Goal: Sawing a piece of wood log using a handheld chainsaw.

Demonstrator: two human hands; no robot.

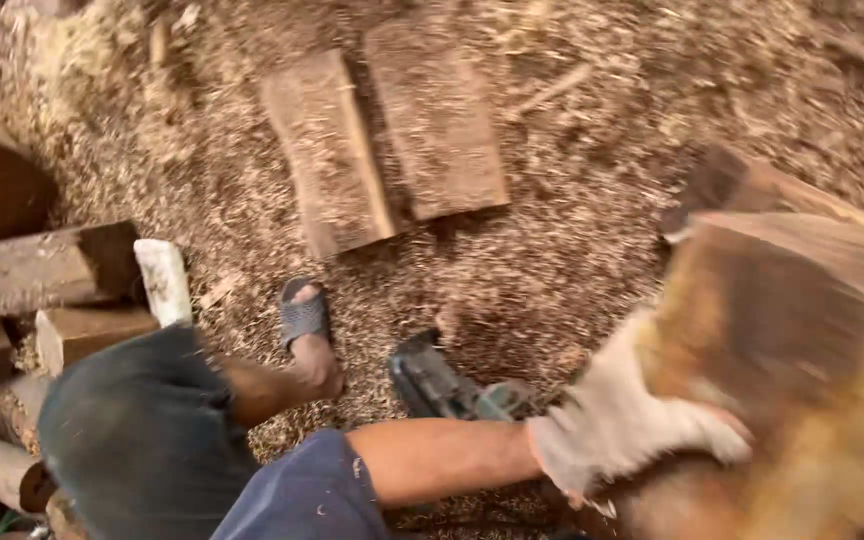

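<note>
Sawdust point(572, 250) is covering the floor around you. Your left hand point(622, 420), in a light glove, is lying flat on a big log point(802, 330) at the right, fingers point(722, 435) pressed together. Two planks point(382, 140) are lying ahead, well apart from it. Your right hand is not showing.

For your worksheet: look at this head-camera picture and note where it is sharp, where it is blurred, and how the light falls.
Head view: motion blur smears the big wooden slab and the gloved hand pressed on it; the two planks on the sawdust floor are soft too; the sandalled foot and stacked wood blocks read clearest. Light is warm and even, with no glare and faint shadows.
</note>
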